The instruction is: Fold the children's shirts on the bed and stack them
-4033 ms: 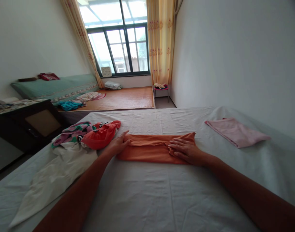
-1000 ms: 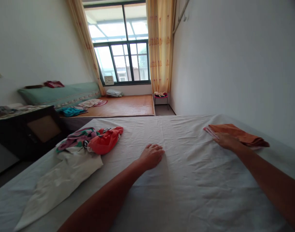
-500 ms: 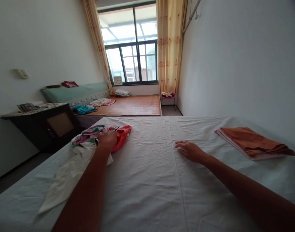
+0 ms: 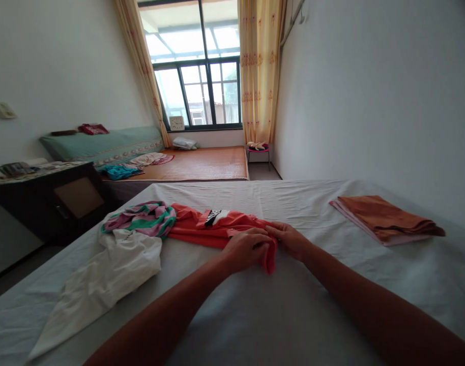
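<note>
Now both hands meet on red shirt (image 4: pixel 217 227) mid-bed: left hand (image 4: pixel 244 247) and right hand (image 4: pixel 289 239) curl, pinching its near edge. Clothes pile (image 4: pixel 135 229) left, folded stack (image 4: pixel 385 218) right on bed (image 4: pixel 293 315).

On the bed (image 4: pixel 255 325), a shirt (image 4: pixel 213 229) lies at centre, its near end under the left hand (image 4: pixel 245 249) and right hand (image 4: pixel 289 239). A clothes heap (image 4: pixel 133 239) touches it at 9 o'clock. A folded stack (image 4: pixel 385 218) sits well apart at 3 o'clock.

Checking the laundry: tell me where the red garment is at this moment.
In the head view, the red garment lies in the middle of the bed, reaching left to the striped garment; the left hand and right hand grip its near end.
</note>
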`<state>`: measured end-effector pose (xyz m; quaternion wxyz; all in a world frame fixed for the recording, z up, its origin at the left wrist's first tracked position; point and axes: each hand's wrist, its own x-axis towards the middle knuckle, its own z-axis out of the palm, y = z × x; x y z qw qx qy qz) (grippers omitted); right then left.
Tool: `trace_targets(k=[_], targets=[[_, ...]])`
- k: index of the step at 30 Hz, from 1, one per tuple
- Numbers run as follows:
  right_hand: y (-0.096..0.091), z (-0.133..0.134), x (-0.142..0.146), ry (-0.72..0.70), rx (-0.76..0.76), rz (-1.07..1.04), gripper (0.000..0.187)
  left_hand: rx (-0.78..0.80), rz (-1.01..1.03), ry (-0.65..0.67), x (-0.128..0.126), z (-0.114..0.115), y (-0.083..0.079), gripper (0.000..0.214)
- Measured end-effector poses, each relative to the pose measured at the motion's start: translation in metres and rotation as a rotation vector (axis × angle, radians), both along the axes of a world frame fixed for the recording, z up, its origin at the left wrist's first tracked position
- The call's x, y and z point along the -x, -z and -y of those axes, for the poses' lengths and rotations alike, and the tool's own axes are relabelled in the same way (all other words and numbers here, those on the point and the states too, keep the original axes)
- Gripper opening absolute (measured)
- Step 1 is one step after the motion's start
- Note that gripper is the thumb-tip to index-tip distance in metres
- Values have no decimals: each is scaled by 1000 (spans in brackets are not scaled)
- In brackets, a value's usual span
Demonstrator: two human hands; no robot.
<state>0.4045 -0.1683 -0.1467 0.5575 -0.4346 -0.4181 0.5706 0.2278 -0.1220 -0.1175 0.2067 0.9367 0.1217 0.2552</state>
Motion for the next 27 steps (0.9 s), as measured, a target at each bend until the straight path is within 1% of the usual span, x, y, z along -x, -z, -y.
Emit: trace_targets(k=[2,5,6,7,8,10,12,13,14,15,16,17,19,21,22,23,24,26,27], targets=[[-7,-4,-22,161,-92,-27,33,28,86,-81,8,-16,-6,25],[-24,-9,-73,467,-290,-66,35,10,173,-313,26,-54,-12,26],[-27,-8,-93,591,-340,-29,37,-9,174,-385,33,-67,-12,27],[-27,-7,-114,720,-355,51,39,-26,157,-442,40,-80,-10,28],[-24,-5,-135,840,-318,180,41,-38,132,-486,47,-91,-8,28],[-12,2,-169,1017,-148,543,42,-42,58,-537,58,-108,1,29],[1,10,-190,1095,-43,777,46,-21,-27,-540,64,-118,13,28],[6,12,-194,1125,-36,905,48,-9,-69,-516,64,-121,19,29],[7,14,-194,1143,-64,1041,50,0,-105,-480,63,-121,24,29],[7,14,-190,1138,-113,1194,49,2,-129,-442,62,-121,30,30],[5,14,-185,1098,-175,1330,45,-6,-144,-410,59,-120,34,31],[2,12,-177,1024,-237,1423,40,-19,-151,-393,56,-118,38,35],[-1,7,-161,776,-323,1521,34,-48,-161,-415,49,-115,42,42],[3,1,-148,533,-344,1533,40,-69,-196,-456,42,-112,44,43],[8,-2,-143,458,-334,1525,46,-78,-222,-477,39,-110,43,39],[14,-4,-140,412,-311,1515,49,-87,-250,-497,36,-109,42,35],[20,-5,-139,390,-277,1506,47,-99,-278,-515,34,-107,41,31],[27,-5,-138,391,-201,1498,34,-129,-307,-557,33,-104,36,24],[28,-4,-139,396,-179,1498,28,-144,-299,-579,34,-103,33,21]])
